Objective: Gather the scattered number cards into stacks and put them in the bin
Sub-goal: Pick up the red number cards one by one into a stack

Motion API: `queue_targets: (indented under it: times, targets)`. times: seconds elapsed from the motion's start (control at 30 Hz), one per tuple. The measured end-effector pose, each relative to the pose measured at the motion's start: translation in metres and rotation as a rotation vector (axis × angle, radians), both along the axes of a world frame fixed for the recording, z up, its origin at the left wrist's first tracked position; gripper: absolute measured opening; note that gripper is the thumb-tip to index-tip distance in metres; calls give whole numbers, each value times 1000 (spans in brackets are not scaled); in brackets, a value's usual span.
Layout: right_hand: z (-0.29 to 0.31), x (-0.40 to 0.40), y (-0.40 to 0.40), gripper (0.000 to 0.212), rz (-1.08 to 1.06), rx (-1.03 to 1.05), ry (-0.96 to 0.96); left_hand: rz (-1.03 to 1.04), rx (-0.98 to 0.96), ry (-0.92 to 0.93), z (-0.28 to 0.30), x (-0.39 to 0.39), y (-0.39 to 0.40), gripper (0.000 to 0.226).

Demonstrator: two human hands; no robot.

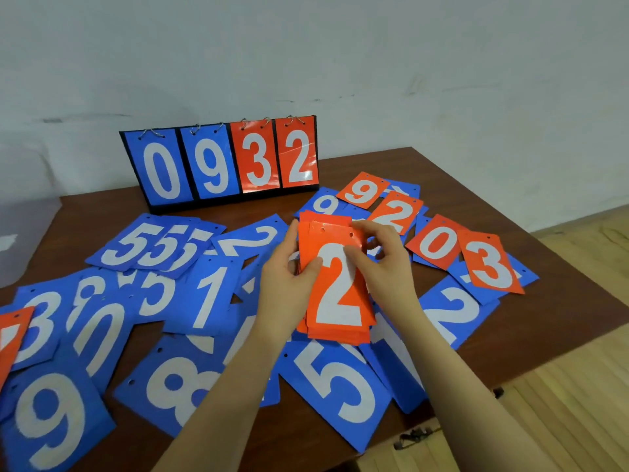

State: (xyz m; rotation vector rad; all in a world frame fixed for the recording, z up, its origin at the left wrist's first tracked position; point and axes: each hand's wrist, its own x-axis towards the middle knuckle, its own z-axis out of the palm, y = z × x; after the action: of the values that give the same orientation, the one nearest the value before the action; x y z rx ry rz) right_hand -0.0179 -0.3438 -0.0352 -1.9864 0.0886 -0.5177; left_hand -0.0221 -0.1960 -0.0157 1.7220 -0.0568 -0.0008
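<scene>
A stack of orange number cards [335, 301] with a white 2 on top is held above the table's middle. My left hand [287, 267] grips its left edge, thumb on the face. My right hand [377, 250] pinches the top right of the stack. Loose orange cards lie at the right: a 9 [362, 190], a 2 [396, 212], a 0 [435, 245] and a 3 [490, 264]. Several blue cards are scattered all over the brown table [384, 161], among them a 5 [337, 386], an 8 [177, 383] and a 9 [51, 424]. No bin is in view.
A flip scoreboard [221, 161] reading 0 9 3 2 stands at the table's back edge near the white wall. An orange card's corner [10, 335] shows at the far left. The table's right edge drops to a wooden floor [561, 386].
</scene>
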Motion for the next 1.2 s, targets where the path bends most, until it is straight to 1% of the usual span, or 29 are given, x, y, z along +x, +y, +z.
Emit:
queue_targets:
  times: [0.1, 0.17, 0.2, 0.27, 0.33, 0.37, 0.43, 0.57, 0.7, 0.9, 1.0, 1.07, 1.1, 1.17, 1.2]
  targets:
    - [-4, -2, -35, 42, -139, -47, 23, -23, 5, -5, -2, 3, -16, 60]
    - [-13, 1, -69, 48, -254, -175, 106, -30, 9, 4, -4, 5, -27, 58]
    - [-20, 2, -86, 51, -297, -293, 191, -31, 12, 9, -5, 6, -32, 57]
    - [-29, 5, -115, 58, -302, -532, 419, -28, 21, 14, -8, 10, -43, 56]
    - [-33, 7, -132, 53, -309, -622, 634, -20, 44, 16, -12, 12, -50, 57]
    - [-33, 7, -136, 50, -312, -646, 701, -16, 55, 19, -14, 13, -52, 57]
    - [-32, 7, -137, 48, -281, -694, 757, -7, 77, 27, -18, 16, -53, 58]
    - [-34, 6, -119, 48, -188, -683, 701, 30, 117, 29, -19, 21, -46, 57]
    - [-35, -4, -91, 47, -41, -696, 617, 110, 168, 4, -20, 21, -28, 57]
    - [-28, -9, -54, 42, 168, -625, 493, 193, 157, -15, -20, 15, -2, 56]
    - [-25, -2, -46, 40, 221, -577, 419, 209, 159, -7, -22, 13, 4, 57]
    - [-25, 6, -45, 42, 134, -530, 355, 215, 157, 1, -24, 16, 7, 57]
    - [-26, 11, -45, 46, 29, -539, 353, 219, 154, 7, -24, 17, 9, 56]
    - [-25, 21, -49, 59, -212, -567, 432, 221, 143, 16, -25, 21, 12, 56]
    - [-25, 25, -51, 67, -286, -571, 494, 218, 135, 16, -25, 22, 12, 56]
